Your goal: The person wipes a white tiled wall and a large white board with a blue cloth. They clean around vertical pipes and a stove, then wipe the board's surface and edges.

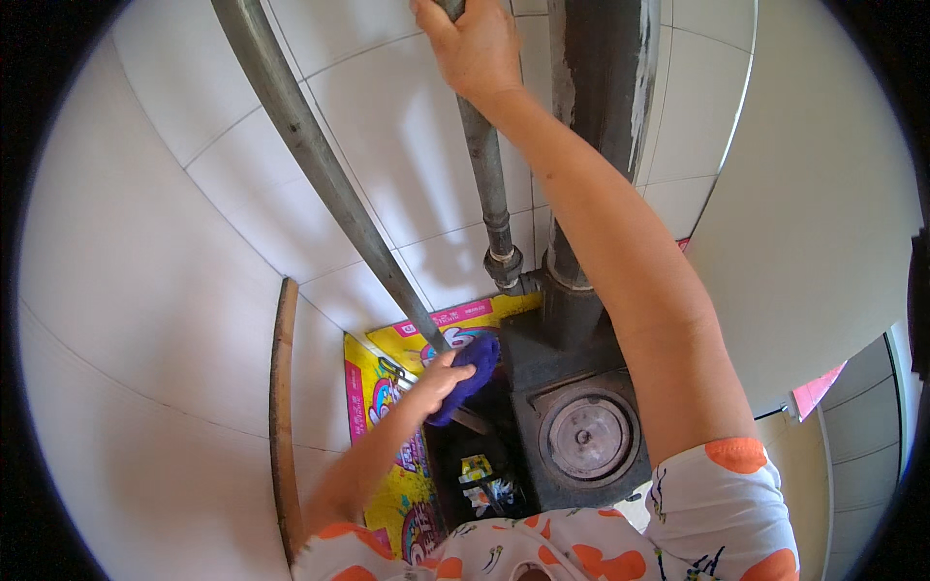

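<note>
My left hand (436, 385) holds a bunched purple cloth (471, 374) around the lower part of a long grey metal pipe (327, 167) that slants down along the tiled wall. High up, my right hand (476, 47) is closed around a second, shorter grey pipe (481, 149), which has a threaded joint (503, 267) near its lower end. Below my right forearm sits a dark metal stove (541, 378) with a round lid (588, 438). What lies under the purple cloth is hidden.
A thick dark flue pipe (599, 94) rises from the stove. Yellow and pink printed sheets (389, 436) line the corner. Crumpled wrappers (487, 483) lie in a dark recess beside the stove. A wooden strip (283, 407) edges the left wall; a pale rounded surface (806, 196) bulges at right.
</note>
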A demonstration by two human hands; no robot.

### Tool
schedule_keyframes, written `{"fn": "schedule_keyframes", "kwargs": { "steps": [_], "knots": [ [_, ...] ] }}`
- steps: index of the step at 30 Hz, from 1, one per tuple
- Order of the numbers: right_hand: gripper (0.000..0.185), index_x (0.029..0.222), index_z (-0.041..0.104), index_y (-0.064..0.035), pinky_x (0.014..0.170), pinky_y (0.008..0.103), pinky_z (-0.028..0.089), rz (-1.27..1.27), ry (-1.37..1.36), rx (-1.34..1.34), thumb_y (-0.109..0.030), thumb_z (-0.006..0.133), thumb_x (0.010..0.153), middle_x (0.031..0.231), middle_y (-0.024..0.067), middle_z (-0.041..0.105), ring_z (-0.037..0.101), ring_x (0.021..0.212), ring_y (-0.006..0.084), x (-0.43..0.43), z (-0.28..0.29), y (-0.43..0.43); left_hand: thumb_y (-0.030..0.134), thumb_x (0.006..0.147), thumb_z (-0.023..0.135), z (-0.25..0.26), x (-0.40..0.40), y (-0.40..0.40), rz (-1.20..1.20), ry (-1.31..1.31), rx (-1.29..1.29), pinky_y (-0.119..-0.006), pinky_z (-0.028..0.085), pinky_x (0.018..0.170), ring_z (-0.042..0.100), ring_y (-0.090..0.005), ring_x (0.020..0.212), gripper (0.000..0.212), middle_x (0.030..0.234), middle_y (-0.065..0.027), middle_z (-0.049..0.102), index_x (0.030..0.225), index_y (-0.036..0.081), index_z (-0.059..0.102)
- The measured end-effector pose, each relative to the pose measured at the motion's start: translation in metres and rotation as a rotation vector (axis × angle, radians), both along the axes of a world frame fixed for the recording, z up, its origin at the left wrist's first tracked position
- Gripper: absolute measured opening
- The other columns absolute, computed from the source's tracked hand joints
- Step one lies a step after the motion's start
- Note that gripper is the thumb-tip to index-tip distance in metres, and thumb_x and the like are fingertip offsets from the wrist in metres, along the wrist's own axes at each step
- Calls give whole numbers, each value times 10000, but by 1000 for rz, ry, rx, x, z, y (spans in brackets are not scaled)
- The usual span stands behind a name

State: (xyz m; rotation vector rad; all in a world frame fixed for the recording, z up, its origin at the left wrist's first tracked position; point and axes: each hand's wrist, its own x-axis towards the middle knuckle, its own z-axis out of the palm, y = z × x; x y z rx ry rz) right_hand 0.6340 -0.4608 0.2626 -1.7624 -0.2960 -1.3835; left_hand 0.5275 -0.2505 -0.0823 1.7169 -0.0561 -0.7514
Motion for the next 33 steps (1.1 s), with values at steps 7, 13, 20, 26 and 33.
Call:
{"fn": "schedule_keyframes", "kwargs": {
  "steps": [7, 13, 20, 26, 33],
  "knots": [
    [369, 928, 459, 12, 588, 462, 432, 57, -15, 15, -312, 632, 883, 697, 193, 570, 558, 620, 352, 5, 0, 2, 193, 883, 436, -89, 52, -68, 838, 430, -1154, -486, 514, 807, 627, -334, 826, 214, 873, -144, 632, 913, 30, 572],
    [321, 913, 478, 28, 632, 429, 448, 147, -61, 47, -256, 624, 879, 743, 188, 572, 562, 673, 308, -2, 0, 3, 79, 781, 509, -85, 118, -96, 1017, 213, -1368, -442, 531, 790, 629, -274, 862, 186, 904, -84, 638, 948, 58, 590],
    [335, 899, 486, 51, 659, 434, 439, 262, -100, 64, -250, 630, 872, 768, 199, 556, 542, 705, 310, 0, 1, 14, 227, 929, 403, -70, 181, -80, 1053, 255, -1283, -444, 525, 842, 635, -287, 964, 313, 1104, -105, 647, 1085, 59, 616],
    [358, 899, 478, 62, 666, 448, 433, 131, -151, 20, -256, 638, 862, 784, 218, 539, 531, 716, 339, 5, 4, 11, 253, 934, 381, -28, 199, -63, 945, 291, -1174, -505, 576, 707, 667, -370, 832, 362, 903, -190, 682, 1041, 3, 619],
    [339, 946, 497, 58, 683, 417, 447, 214, -134, 82, -251, 621, 886, 799, 171, 562, 536, 740, 280, 3, 3, 10, 8, 834, 672, 33, 178, -103, 1477, -434, -910, -388, 564, 774, 640, -228, 895, 393, 1106, -94, 611, 1185, 39, 499]
  ]
}}
